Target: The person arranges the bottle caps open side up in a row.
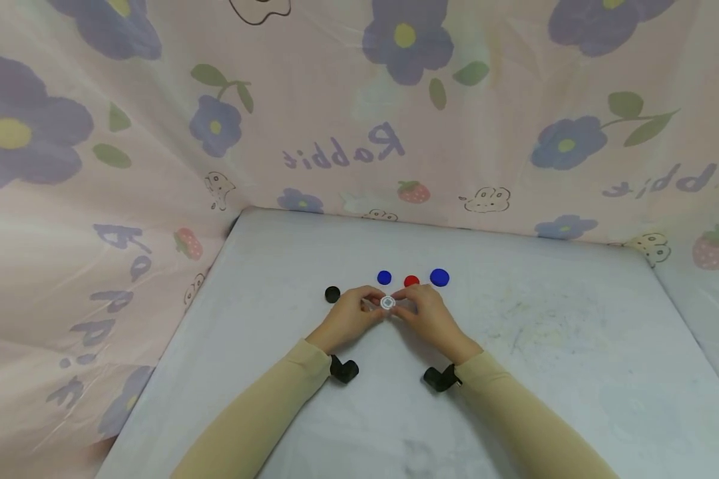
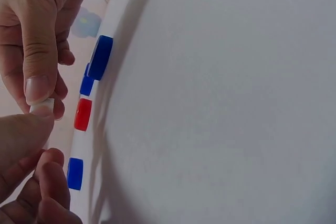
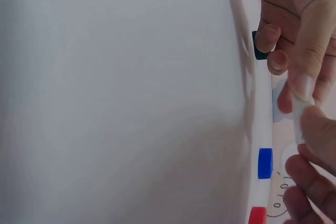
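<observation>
On the table (image 1: 575, 346), nearest to the camera, the left hand (image 1: 349, 319) and the right hand (image 1: 428, 318) meet at their fingertips, and both pinch one small white cap (image 1: 387, 303) between thumb and fingers, holding it just above the table. Just left of the white cap lies a black cap (image 1: 332, 294), near the left hand but not touching it. Just behind the white cap stand three more in a row: a small blue cap (image 1: 384, 277), a red cap (image 1: 411, 281) that almost touches the right fingers, and a bigger blue cap (image 1: 439, 277) at the right end.
</observation>
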A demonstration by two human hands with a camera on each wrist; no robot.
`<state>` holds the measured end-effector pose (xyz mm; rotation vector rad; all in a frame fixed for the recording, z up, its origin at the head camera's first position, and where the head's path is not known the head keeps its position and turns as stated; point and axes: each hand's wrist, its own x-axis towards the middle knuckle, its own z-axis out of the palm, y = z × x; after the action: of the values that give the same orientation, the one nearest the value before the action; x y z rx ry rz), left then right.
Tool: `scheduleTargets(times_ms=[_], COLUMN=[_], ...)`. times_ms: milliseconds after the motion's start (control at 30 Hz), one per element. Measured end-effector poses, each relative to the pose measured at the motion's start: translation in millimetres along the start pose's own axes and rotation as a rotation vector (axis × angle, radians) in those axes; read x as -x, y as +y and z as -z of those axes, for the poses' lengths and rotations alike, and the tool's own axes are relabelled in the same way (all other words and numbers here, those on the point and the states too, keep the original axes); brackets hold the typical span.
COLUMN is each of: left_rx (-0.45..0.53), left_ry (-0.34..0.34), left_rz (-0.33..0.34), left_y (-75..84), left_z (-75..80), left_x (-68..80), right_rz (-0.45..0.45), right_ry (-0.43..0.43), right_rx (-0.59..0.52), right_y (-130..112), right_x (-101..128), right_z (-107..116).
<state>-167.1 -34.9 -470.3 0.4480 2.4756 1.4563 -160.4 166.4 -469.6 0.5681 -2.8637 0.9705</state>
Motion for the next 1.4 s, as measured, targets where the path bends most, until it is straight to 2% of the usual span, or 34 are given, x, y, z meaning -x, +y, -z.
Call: scheduleTargets(times_ms=[167,667,1400], left_rx=[0.007,0.014,0.011], left_ry=[0.009,0.007,0.003], left_rz=[0.004,0.017,0.046], left_y=[-0.9,-5.3,-2.1], left_z=[4.7,6.6,5.9], left_x=[4.5,5.1,4.4], right_rz=[-0.034,-0.053,-0.056], right_ry=[-0.035,-0.018,0.012], right_rx=[-0.076,-0.136,-0.141], right_y=[-6,-13,-13], right_x=[0,1,2], right_z=[-2,-4,-5])
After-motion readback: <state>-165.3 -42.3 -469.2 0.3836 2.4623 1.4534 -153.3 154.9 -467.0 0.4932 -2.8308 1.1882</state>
